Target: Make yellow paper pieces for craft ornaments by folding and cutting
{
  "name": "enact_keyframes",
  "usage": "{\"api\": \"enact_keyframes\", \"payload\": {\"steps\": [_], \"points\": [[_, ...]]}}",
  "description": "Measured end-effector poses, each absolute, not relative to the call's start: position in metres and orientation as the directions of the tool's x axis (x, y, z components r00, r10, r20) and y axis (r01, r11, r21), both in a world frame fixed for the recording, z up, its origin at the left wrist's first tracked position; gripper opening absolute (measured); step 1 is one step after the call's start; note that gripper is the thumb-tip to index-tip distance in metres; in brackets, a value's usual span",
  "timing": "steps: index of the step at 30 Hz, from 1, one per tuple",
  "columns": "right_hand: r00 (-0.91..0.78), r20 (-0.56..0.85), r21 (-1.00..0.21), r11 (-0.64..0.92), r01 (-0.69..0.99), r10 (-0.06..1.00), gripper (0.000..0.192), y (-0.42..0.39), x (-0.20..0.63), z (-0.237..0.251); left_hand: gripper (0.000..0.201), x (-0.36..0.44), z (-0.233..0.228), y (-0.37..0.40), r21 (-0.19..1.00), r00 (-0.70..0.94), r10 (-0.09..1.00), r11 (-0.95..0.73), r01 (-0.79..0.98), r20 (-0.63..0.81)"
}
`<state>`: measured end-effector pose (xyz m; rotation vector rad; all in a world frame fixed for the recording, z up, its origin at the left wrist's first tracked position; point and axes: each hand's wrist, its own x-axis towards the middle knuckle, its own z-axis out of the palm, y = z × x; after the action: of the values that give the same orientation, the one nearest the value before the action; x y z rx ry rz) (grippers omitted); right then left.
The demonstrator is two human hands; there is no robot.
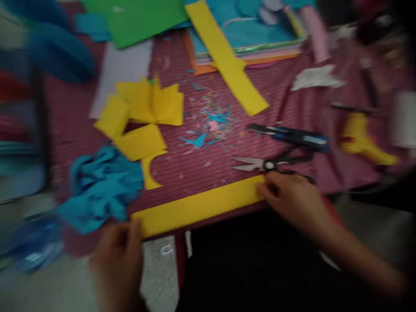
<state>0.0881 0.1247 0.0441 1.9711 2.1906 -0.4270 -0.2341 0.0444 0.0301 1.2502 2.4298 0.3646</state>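
Observation:
A long yellow paper strip (198,206) lies along the near edge of the red-striped table (195,160). My left hand (118,258) pinches the strip's left end. My right hand (292,197) grips its right end, just below a pair of black-handled scissors (269,164) lying on the table. The picture is blurred by motion.
Folded yellow paper pieces (143,115) and a crumpled blue paper heap (100,186) lie at the left. A second yellow strip (227,60) crosses stacked coloured sheets (250,34) at the back. A blue utility knife (292,135), a yellow glue gun (364,138) and paper scraps (211,119) are nearby.

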Motion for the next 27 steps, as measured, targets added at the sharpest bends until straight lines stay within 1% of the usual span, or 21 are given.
{"api": "enact_keyframes", "payload": {"steps": [1,3,5,7,9,10,12,15,20,23,25,27], "points": [[-0.098,-0.305,-0.065,0.082,0.995,0.947,0.019,0.123,0.091,0.04,0.022,-0.236,0.029,0.044,0.42,-0.548,0.81,0.58,0.698,-0.208],[-0.07,-0.282,-0.039,0.062,0.997,0.957,0.019,0.121,0.096,0.029,0.022,-0.238,0.027,0.046,0.46,-0.529,0.819,0.566,0.684,-0.222],[-0.113,-0.212,-0.054,0.104,0.993,0.971,0.018,0.121,0.101,0.018,0.022,-0.237,0.027,0.049,0.432,-0.54,0.815,0.572,0.697,-0.21],[-0.224,-0.08,-0.04,0.222,0.974,0.971,0.017,0.122,0.105,0.011,0.021,-0.234,0.028,0.051,0.395,-0.551,0.814,0.574,0.717,-0.182],[-0.37,0.042,0.023,0.37,0.929,0.928,0.017,0.124,0.107,0.01,0.02,-0.231,0.029,0.05,0.379,-0.543,0.826,0.556,0.739,-0.152],[-0.449,0.06,0.056,0.446,0.893,0.892,0.017,0.126,0.107,0.01,0.02,-0.229,0.029,0.049,0.376,-0.537,0.833,0.545,0.749,-0.137],[-0.578,0.03,0.097,0.573,0.814,0.816,0.017,0.128,0.107,0.012,0.02,-0.228,0.028,0.048,0.366,-0.529,0.841,0.53,0.765,-0.114],[-0.691,-0.034,0.087,0.691,0.717,0.722,0.015,0.131,0.106,0.015,0.02,-0.227,0.026,0.048,0.336,-0.544,0.833,0.542,0.77,-0.097],[-0.785,0.028,0.037,0.785,0.619,0.618,0.019,0.139,0.11,0.015,0.021,-0.225,0.024,0.05,0.312,-0.57,0.819,0.561,0.767,-0.071],[-0.821,0.056,0.001,0.823,0.568,0.568,0.021,0.145,0.114,0.019,0.021,-0.226,0.025,0.053,0.282,-0.575,0.814,0.572,0.77,-0.082],[-0.842,0.062,-0.019,0.844,0.536,0.536,0.022,0.149,0.115,0.022,0.022,-0.228,0.027,0.055,0.247,-0.568,0.816,0.575,0.78,-0.104],[-0.867,0.077,-0.052,0.87,0.49,0.493,0.022,0.151,0.117,0.024,0.023,-0.232,0.032,0.058,0.18,-0.558,0.817,0.577,0.797,-0.147]]}}
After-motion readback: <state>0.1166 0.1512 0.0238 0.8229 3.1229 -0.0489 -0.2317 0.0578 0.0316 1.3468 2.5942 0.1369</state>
